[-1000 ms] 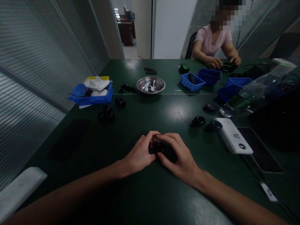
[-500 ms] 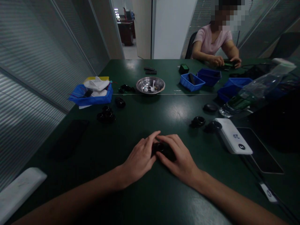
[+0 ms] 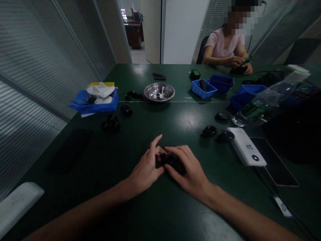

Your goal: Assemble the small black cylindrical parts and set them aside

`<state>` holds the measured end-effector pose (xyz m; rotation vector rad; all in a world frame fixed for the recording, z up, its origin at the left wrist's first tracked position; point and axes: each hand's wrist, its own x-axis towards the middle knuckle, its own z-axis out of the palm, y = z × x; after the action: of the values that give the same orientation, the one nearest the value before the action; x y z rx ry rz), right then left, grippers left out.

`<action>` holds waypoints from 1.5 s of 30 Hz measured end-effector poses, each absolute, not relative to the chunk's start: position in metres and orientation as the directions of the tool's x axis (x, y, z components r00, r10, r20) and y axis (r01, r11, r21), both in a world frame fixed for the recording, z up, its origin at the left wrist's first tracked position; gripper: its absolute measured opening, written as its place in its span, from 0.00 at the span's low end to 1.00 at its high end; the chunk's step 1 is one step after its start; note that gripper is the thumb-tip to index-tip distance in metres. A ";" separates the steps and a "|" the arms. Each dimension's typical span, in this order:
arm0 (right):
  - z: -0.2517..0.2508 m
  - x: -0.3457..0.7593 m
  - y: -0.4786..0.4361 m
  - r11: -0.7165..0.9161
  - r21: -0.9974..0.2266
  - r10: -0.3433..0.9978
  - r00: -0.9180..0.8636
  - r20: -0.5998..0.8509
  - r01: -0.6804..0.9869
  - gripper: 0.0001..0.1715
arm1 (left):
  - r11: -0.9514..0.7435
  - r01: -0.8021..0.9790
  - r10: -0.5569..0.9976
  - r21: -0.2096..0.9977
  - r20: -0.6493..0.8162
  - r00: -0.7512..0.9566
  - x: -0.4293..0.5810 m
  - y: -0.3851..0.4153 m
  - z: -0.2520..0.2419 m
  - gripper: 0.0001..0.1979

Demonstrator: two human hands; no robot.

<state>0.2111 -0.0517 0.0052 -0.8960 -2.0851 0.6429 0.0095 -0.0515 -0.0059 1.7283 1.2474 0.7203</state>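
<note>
A small glossy black part with a round opening [image 3: 168,159] is between my two hands, low over the green table [image 3: 140,214]. My left hand [image 3: 146,167] has its thumb and curled fingers at the part's left side, its index finger raised off it. From the right, my right hand [image 3: 189,167] pinches the part between thumb and fingertips. Both hands partly cover it, so its full shape is hidden. Similar black parts lie to the right, a ring-topped piece [image 3: 209,131], and to the left, a small cluster [image 3: 111,123] and a single piece [image 3: 126,110].
A steel bowl [image 3: 147,93] with small items stands ahead, a filled blue tray [image 3: 100,107] to its left. On the right are a white power bank [image 3: 247,147], a phone [image 3: 281,164], a plastic bottle [image 3: 265,100] and blue bins [image 3: 204,91]. A co-worker [image 3: 225,47] sits across the table.
My left index finger has lifted away from the black part, and the left fingers have opened slightly. My right hand keeps its pinch. Across the table, the co-worker's hands have raised a green piece.
</note>
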 end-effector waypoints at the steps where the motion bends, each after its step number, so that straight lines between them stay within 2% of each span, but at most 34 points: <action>1: 0.005 0.211 -0.052 0.628 -0.687 0.761 -0.472 0.445 0.365 0.29 | -0.097 0.440 0.946 0.893 -0.055 0.320 0.010 -0.051 -0.004 0.52; 4: 0.006 0.210 -0.051 0.647 -0.694 0.734 -0.503 0.456 0.315 0.29 | -0.053 0.430 0.950 0.902 -0.087 0.299 0.011 -0.051 -0.002 0.52; 9: 0.007 0.210 -0.051 0.629 -0.681 0.765 -0.451 0.460 0.374 0.28 | -0.088 0.417 0.946 0.904 -0.055 0.318 0.010 -0.052 -0.005 0.49; 13: 0.008 0.210 -0.051 0.647 -0.698 0.734 -0.502 0.458 0.308 0.30 | -0.091 0.434 0.953 0.896 -0.049 0.300 0.009 -0.051 -0.008 0.49; 17: 0.006 0.210 -0.050 0.616 -0.688 0.777 -0.442 0.448 0.385 0.31 | -0.116 0.421 0.944 0.899 -0.031 0.327 0.008 -0.049 -0.008 0.49; 23: 0.005 0.210 -0.050 0.633 -0.704 0.747 -0.493 0.446 0.322 0.32 | -0.104 0.431 0.946 0.896 -0.044 0.321 0.009 -0.049 -0.007 0.46; 28: 0.005 0.210 -0.050 0.633 -0.679 0.763 -0.450 0.464 0.373 0.32 | -0.131 0.417 0.937 0.899 -0.026 0.350 0.008 -0.049 -0.007 0.46; 33: 0.005 0.211 -0.051 0.641 -0.703 0.739 -0.496 0.456 0.309 0.33 | -0.118 0.450 0.943 0.885 -0.042 0.331 0.007 -0.048 -0.009 0.46; 38: 0.004 0.211 -0.050 0.614 -0.687 0.775 -0.458 0.435 0.389 0.32 | -0.142 0.427 0.941 0.893 -0.012 0.339 0.007 -0.048 -0.011 0.45; 43: 0.007 0.210 -0.050 0.629 -0.719 0.738 -0.518 0.433 0.295 0.35 | -0.106 0.456 0.944 0.884 -0.054 0.325 0.007 -0.048 -0.008 0.46; 45: 0.007 0.210 -0.050 0.631 -0.709 0.746 -0.495 0.445 0.314 0.34 | -0.127 0.437 0.939 0.890 -0.034 0.342 0.007 -0.047 -0.008 0.45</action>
<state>0.2103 -0.0505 0.0069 -0.8268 -2.0839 0.7172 0.0075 -0.0471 -0.0084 1.7250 1.2346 0.7161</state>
